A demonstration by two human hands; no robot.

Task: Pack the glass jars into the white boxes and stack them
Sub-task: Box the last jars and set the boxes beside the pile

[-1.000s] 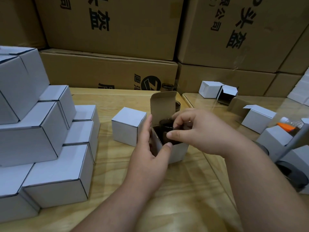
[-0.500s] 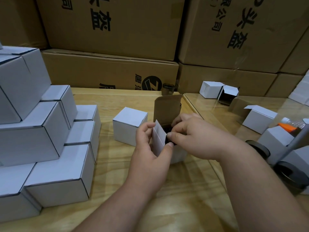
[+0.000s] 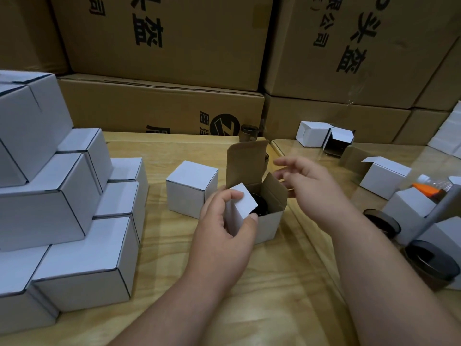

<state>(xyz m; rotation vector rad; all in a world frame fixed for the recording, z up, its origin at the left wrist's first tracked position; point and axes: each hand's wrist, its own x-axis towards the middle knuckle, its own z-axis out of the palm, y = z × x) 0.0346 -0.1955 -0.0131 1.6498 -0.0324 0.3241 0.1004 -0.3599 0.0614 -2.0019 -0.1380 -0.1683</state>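
Observation:
A small white box (image 3: pixel 268 224) stands open in the middle of the wooden table (image 3: pixel 262 295), its brown lid flap upright. A dark-lidded glass jar (image 3: pixel 259 204) sits inside it, mostly hidden. My left hand (image 3: pixel 224 233) grips the box's left side and pinches its white side flap. My right hand (image 3: pixel 306 186) hovers just right of the box with fingers spread, holding nothing. A closed white box (image 3: pixel 190 188) stands just left of the open one. A stepped stack of closed white boxes (image 3: pixel 62 208) fills the left side.
Big brown cartons (image 3: pixel 174 58) wall off the back. To the right lie open white boxes (image 3: pixel 384 177), dark-lidded jars (image 3: pixel 429 260), another jar (image 3: pixel 383 221) and an orange-capped bottle (image 3: pixel 426 188). One jar (image 3: pixel 249 132) stands at the table's far edge.
My right hand has let go of the jar, now down inside the box, and has moved away to the right. My left hand has shifted onto the side flap.

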